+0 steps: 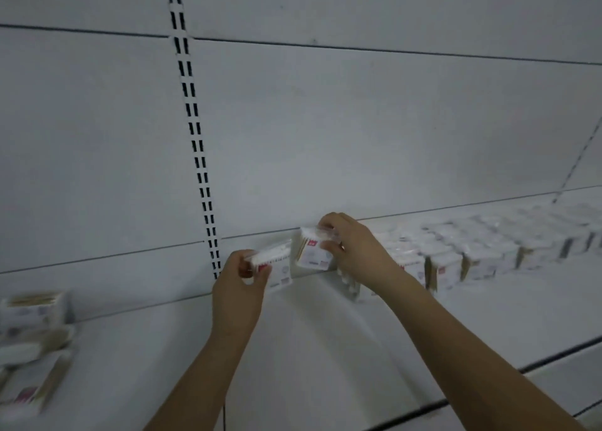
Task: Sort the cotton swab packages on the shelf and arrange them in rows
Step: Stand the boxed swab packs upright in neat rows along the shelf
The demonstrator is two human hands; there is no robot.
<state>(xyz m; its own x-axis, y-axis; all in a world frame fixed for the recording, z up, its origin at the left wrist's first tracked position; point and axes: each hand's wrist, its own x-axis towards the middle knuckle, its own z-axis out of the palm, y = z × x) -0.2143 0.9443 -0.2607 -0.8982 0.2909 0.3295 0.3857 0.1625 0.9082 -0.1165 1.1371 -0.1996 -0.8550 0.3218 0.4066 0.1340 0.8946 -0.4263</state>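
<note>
Forearms: two bare arms rise from the bottom edge of the frame toward the middle, hands close together but not touching.
Left hand: just left of centre, fingers curled round the near end of a cotton swab package, pinching it above the shelf.
Right hand: at centre, fingers and thumb clamped on a second swab package, held up close to the back panel.
Held packages: small clear-wrapped blocks, white label with a red mark, tan stick ends showing on one side; the two sit just beside each other, whether they touch I cannot tell.
Arranged rows: right of the hands, running to the right edge of the frame, many like packages stand upright side by side in rows on the shelf; the far ones are blurred.
Loose pile: lower left of the frame, several packages lie tilted and overlapping, well apart from the rows.
Shelf: white, flat, with a dark front edge at lower right; it carries both the rows and the pile.
Back panel: plain white, with dark seams.
Slotted upright: strip of paired dark slots running from the top of the frame down toward the left hand.
</note>
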